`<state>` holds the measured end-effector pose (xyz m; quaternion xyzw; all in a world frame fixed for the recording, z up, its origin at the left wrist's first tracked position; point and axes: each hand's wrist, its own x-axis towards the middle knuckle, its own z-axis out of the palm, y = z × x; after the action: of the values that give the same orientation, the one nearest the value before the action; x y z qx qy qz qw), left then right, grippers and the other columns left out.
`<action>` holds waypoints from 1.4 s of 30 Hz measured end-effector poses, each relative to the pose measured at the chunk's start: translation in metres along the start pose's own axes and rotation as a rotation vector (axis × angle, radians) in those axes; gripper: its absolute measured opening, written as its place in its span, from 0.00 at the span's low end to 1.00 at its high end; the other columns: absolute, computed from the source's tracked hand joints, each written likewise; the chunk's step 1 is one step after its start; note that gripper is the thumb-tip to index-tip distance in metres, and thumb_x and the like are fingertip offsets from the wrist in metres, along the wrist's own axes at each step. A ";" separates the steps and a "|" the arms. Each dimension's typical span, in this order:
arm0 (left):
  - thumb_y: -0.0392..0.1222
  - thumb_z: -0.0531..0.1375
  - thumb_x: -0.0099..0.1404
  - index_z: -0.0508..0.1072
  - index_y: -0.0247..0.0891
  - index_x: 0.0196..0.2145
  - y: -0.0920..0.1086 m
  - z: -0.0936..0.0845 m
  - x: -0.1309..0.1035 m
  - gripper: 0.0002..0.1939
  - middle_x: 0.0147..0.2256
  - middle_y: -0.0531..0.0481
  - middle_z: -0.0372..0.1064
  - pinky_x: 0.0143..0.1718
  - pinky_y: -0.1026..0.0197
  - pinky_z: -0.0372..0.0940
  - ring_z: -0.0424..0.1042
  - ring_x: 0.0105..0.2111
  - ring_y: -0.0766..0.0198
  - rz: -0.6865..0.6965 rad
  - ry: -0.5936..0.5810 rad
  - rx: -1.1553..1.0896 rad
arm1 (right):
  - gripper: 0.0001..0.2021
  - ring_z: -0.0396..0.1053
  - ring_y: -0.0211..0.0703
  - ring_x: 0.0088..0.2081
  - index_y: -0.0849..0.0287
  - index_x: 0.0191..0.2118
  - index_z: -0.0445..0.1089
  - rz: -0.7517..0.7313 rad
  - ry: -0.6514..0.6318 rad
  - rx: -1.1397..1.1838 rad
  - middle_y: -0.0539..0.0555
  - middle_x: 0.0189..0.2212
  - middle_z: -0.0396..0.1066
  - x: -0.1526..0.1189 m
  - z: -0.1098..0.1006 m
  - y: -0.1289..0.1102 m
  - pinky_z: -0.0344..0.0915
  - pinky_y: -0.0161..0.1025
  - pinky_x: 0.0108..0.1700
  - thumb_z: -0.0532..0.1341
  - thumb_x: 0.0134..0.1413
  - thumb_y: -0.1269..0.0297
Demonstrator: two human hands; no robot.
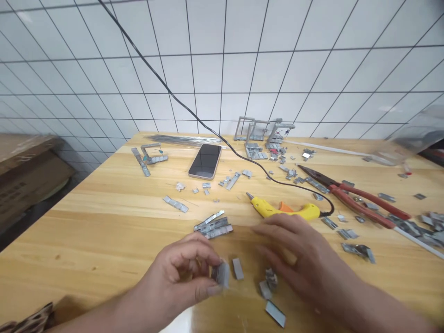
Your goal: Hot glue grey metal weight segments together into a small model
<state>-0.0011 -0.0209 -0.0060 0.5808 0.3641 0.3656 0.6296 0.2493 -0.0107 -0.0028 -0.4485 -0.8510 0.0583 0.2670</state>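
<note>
Between the thumb and fingers of my left hand (189, 268) is a small grey metal clip (222, 274), blurred by motion. My right hand (301, 254) is over the table just in front of the yellow glue gun (287, 209), its fingers apart and nothing visible in them. Loose metal pieces lie between the hands: a flat one (237, 268), a small cluster (268, 283) and a shiny strip (275, 313). Beyond my left hand rests a little pile of channel-shaped metal strips (214, 225).
Pliers with red handles (364, 203) lie at the right among scattered metal bits. A phone (206, 161), thin rods (183, 139) and small metal frames (263, 134) are at the back. A black cable (180, 102) runs across the view. Left of the table is a cardboard box (31, 175).
</note>
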 end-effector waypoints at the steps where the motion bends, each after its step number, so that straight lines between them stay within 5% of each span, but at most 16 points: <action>1: 0.34 0.68 0.54 0.77 0.40 0.34 -0.001 -0.001 0.000 0.08 0.34 0.53 0.64 0.30 0.67 0.61 0.64 0.28 0.70 -0.011 -0.003 -0.053 | 0.11 0.70 0.49 0.39 0.58 0.44 0.70 -0.002 0.004 -0.067 0.58 0.39 0.73 0.001 -0.002 0.010 0.66 0.48 0.40 0.55 0.58 0.71; 10: 0.35 0.71 0.51 0.79 0.39 0.33 0.003 0.001 0.000 0.10 0.25 0.56 0.71 0.24 0.73 0.62 0.65 0.23 0.74 -0.184 -0.001 -0.375 | 0.17 0.69 0.54 0.47 0.58 0.49 0.68 0.021 -0.075 -0.266 0.61 0.46 0.72 -0.005 -0.019 0.064 0.68 0.55 0.46 0.48 0.59 0.73; 16: 0.35 0.71 0.50 0.80 0.37 0.34 -0.004 -0.001 -0.001 0.11 0.27 0.54 0.73 0.23 0.72 0.66 0.68 0.23 0.73 -0.215 0.020 -0.373 | 0.23 0.66 0.52 0.52 0.56 0.55 0.64 0.077 -0.212 -0.272 0.59 0.52 0.68 -0.017 -0.027 0.070 0.67 0.54 0.51 0.50 0.54 0.76; 23: 0.37 0.72 0.51 0.78 0.38 0.35 -0.007 -0.004 0.000 0.12 0.28 0.52 0.76 0.17 0.74 0.66 0.72 0.21 0.71 -0.219 -0.016 -0.427 | 0.24 0.71 0.55 0.45 0.59 0.51 0.69 0.193 -0.127 -0.314 0.60 0.43 0.74 -0.011 -0.015 0.071 0.69 0.53 0.45 0.54 0.46 0.76; 29: 0.34 0.72 0.50 0.78 0.37 0.35 -0.008 -0.005 0.002 0.12 0.27 0.52 0.77 0.18 0.74 0.68 0.74 0.22 0.69 -0.207 -0.019 -0.481 | 0.13 0.75 0.52 0.39 0.52 0.46 0.69 0.188 0.123 -0.105 0.56 0.40 0.76 -0.007 -0.037 0.052 0.73 0.45 0.36 0.56 0.55 0.61; 33: 0.31 0.74 0.44 0.78 0.37 0.34 -0.012 -0.005 0.003 0.17 0.24 0.53 0.76 0.17 0.74 0.68 0.71 0.19 0.73 -0.222 0.007 -0.513 | 0.09 0.76 0.43 0.30 0.46 0.41 0.69 0.050 -0.049 0.085 0.48 0.31 0.77 -0.003 -0.049 0.024 0.72 0.33 0.27 0.60 0.53 0.65; 38: 0.35 0.75 0.43 0.77 0.35 0.32 -0.010 -0.003 0.003 0.16 0.22 0.52 0.76 0.15 0.74 0.66 0.72 0.17 0.71 -0.215 0.079 -0.484 | 0.13 0.77 0.53 0.35 0.47 0.44 0.71 -0.010 -0.043 0.282 0.55 0.36 0.77 -0.007 -0.043 0.003 0.74 0.40 0.33 0.56 0.56 0.52; 42: 0.32 0.73 0.46 0.77 0.36 0.33 -0.005 -0.002 0.002 0.15 0.24 0.52 0.78 0.19 0.73 0.69 0.76 0.21 0.69 -0.178 0.043 -0.520 | 0.14 0.77 0.51 0.37 0.46 0.45 0.72 -0.034 -0.062 0.354 0.55 0.37 0.77 -0.013 -0.031 0.004 0.74 0.39 0.37 0.52 0.60 0.52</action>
<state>-0.0017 -0.0186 -0.0113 0.3574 0.3209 0.4026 0.7792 0.2737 -0.0229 0.0171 -0.3781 -0.8427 0.2165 0.3163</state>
